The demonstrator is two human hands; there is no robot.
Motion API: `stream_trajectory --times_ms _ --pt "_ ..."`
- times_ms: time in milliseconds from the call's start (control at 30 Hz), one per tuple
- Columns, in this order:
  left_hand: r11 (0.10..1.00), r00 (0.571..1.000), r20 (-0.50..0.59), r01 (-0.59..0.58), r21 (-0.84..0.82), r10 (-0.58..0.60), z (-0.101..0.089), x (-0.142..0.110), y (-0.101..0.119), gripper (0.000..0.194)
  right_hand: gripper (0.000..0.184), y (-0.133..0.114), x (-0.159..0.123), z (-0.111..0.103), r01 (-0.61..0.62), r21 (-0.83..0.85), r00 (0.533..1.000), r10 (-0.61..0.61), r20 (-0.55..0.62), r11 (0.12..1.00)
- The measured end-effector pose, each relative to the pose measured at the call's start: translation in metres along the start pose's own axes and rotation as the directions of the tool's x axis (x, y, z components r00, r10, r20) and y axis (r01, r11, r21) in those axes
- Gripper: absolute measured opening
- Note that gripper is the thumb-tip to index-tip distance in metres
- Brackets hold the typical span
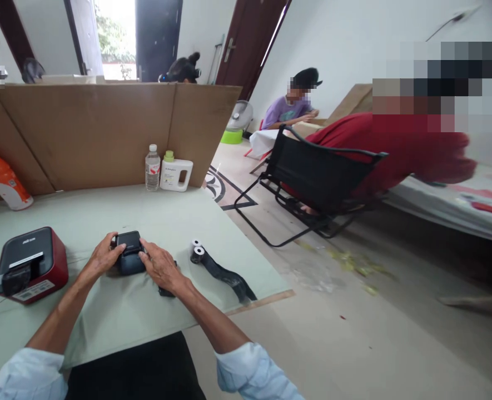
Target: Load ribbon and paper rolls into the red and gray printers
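Observation:
On the table, a small black box-like device [131,262] with a flat top part stands between my two hands. My left hand [104,254] grips its left side, thumb on the top edge. Against its right side, my right hand [159,263] has its thumb and fingers closed on the casing. A dark flat object [167,290] lies partly hidden under my right hand. To the right are two small rolls of black ribbon [197,251] with white cores, a length of ribbon trailing toward the table edge. A red and black printer-like machine [32,264] sits left of my left hand.
A cardboard partition [104,133] stands along the table's back. Before it are a clear bottle [153,169], a white jug [176,174] and an orange bottle [4,176]. A black folding chair [312,172] holds a person in red; other people sit farther back.

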State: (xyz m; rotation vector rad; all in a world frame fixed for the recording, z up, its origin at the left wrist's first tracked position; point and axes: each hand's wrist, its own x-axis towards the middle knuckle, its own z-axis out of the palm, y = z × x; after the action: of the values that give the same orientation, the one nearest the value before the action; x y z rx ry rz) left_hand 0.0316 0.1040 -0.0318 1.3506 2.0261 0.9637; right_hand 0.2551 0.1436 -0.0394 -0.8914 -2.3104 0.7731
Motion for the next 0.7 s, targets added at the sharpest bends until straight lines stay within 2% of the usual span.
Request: stream_trajectory --times_ms 233,367,533,600,700 --pt "0.971 0.997 0.013 0.078 -0.228 -0.077 0.002 -0.007 0.012 0.079 0.046 0.003 0.005 0.012 0.047 0.070 0.994 -0.040 -0.100 0.996" --pt "0.957 0.999 -0.009 0.038 -0.289 -0.042 0.004 -0.003 0.020 0.082 0.045 0.007 0.012 0.013 0.101 0.076 0.978 -0.085 -0.190 0.992" --pt "0.970 0.997 -0.027 -0.082 -0.229 0.078 0.026 0.036 0.043 0.077 0.047 0.032 0.027 -0.011 0.074 0.064 0.961 -0.054 -0.270 0.995" --pt "0.984 0.994 -0.025 -0.112 -0.136 0.110 0.042 0.058 0.056 0.072 0.048 0.047 0.035 -0.025 0.029 0.046 0.958 -0.015 -0.286 0.999" --pt "0.987 0.991 -0.005 -0.136 -0.085 0.136 0.067 0.088 0.074 0.067 0.049 0.067 0.046 -0.046 -0.078 -0.006 0.962 0.073 -0.264 0.997"
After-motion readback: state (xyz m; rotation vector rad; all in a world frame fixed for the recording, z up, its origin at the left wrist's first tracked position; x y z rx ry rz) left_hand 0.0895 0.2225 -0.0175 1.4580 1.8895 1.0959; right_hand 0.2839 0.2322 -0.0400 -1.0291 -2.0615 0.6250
